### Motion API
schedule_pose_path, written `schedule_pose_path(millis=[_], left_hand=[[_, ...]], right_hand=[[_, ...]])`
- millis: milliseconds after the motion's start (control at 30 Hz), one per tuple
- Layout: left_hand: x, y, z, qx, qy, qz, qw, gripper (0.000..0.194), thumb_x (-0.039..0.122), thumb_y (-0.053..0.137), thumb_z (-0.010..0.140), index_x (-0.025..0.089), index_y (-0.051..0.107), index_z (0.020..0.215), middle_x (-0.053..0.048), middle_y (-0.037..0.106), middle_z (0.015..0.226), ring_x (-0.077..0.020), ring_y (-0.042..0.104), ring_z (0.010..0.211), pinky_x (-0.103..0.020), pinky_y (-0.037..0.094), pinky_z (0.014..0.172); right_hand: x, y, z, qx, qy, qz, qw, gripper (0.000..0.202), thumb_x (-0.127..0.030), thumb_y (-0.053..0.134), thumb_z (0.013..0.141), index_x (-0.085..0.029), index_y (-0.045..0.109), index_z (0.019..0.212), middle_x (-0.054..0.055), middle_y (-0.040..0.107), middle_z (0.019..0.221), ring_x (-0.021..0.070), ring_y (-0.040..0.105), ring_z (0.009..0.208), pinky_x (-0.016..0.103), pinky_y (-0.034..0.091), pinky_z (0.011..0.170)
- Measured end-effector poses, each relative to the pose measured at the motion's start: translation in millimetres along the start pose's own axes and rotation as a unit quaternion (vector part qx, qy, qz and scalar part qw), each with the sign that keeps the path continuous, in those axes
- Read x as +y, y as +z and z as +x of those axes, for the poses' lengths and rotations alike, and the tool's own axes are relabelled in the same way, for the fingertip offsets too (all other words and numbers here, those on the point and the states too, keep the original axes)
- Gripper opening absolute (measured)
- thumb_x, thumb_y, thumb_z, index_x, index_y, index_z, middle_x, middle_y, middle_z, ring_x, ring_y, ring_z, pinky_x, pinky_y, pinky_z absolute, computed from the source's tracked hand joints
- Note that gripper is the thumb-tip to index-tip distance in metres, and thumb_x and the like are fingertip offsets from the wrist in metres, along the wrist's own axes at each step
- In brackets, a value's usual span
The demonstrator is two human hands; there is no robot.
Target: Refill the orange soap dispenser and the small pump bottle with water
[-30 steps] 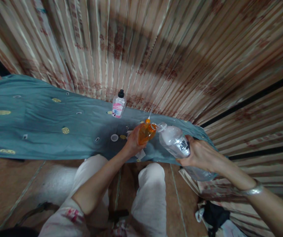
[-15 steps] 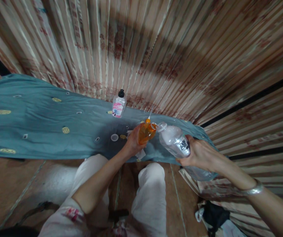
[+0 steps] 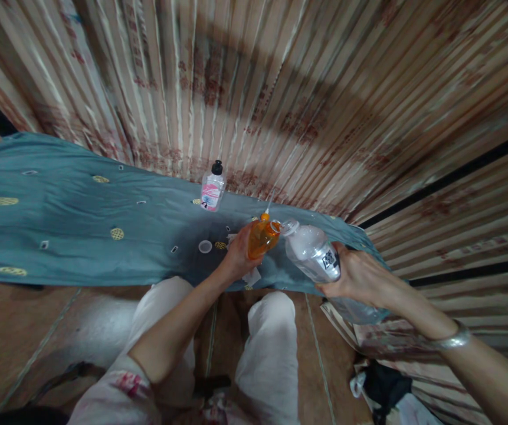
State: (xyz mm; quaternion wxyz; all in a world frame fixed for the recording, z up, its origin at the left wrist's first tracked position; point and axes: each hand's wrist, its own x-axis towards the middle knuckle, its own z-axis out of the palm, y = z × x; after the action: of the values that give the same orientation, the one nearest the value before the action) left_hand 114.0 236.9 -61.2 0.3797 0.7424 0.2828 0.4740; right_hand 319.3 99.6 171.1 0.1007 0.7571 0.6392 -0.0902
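My left hand [image 3: 238, 255] is wrapped round a small orange bottle [image 3: 262, 237], tilted with its open mouth to the right. In my right hand [image 3: 354, 273] is a large clear plastic bottle [image 3: 310, 251] with a black-and-silver label, tipped so its mouth points left. The two mouths meet or nearly touch; I cannot tell which. Just behind the orange bottle lies an orange piece with a thin clear tube [image 3: 265, 215], apparently a pump top. A round whitish cap [image 3: 205, 247] rests on the cloth left of my left hand.
A clear bottle with a black top and pink label [image 3: 212, 188] stands toward the back of the teal cloth [image 3: 72, 218]. Pleated curtain [image 3: 245, 88] hangs behind. White paper [image 3: 252, 276] lies beneath my hands. A black bag [image 3: 386, 383] is on the lower right.
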Motion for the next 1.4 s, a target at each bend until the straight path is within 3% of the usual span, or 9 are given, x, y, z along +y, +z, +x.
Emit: schedule_pose_path(millis=[367,600,800,1400], left_hand=[[-1.6,-1.7,0.1,-0.012,-0.007,-0.013,1.0,0.106,0.023,0.1,0.073,0.021,0.048,0.165,-0.022,0.064,0.165,-0.0419,0.064,0.154,-0.064,0.051,0.133],[1.1,0.0,-0.8,0.002,0.005,-0.009,1.0,0.094,0.014,0.085,0.078,0.018,0.047,0.164,-0.022,0.066,0.163,-0.0395,0.066,0.152,-0.061,0.053,0.132],[2.7,1.3,-0.3,0.003,-0.001,-0.004,1.0,0.098,0.012,0.082,0.075,0.018,0.045,0.165,-0.021,0.066,0.162,-0.0385,0.067,0.15,-0.059,0.053,0.131],[-2.4,1.2,-0.6,-0.004,-0.001,-0.007,1.0,0.098,0.019,0.089,0.076,0.018,0.045,0.164,-0.023,0.064,0.164,-0.0406,0.065,0.153,-0.062,0.052,0.133]], right_hand=[[-5.2,-3.8,-1.7,-0.006,0.007,0.018,1.0,0.064,-0.054,0.077,0.072,-0.013,0.068,0.121,0.011,0.082,0.084,0.039,0.083,0.081,0.037,0.055,0.067],[-6.0,-3.2,-2.3,-0.008,0.019,0.017,1.0,0.063,-0.052,0.078,0.073,-0.013,0.067,0.121,0.013,0.083,0.087,0.0411,0.085,0.089,0.037,0.056,0.07],[-6.0,-3.0,-1.4,-0.011,0.015,0.012,1.0,0.063,-0.053,0.078,0.073,-0.013,0.068,0.121,0.012,0.081,0.084,0.0374,0.082,0.079,0.038,0.054,0.068],[-3.9,-2.1,-0.8,-0.009,0.014,0.018,1.0,0.066,-0.055,0.075,0.072,-0.012,0.068,0.121,0.013,0.08,0.086,0.0398,0.082,0.082,0.04,0.056,0.071]])
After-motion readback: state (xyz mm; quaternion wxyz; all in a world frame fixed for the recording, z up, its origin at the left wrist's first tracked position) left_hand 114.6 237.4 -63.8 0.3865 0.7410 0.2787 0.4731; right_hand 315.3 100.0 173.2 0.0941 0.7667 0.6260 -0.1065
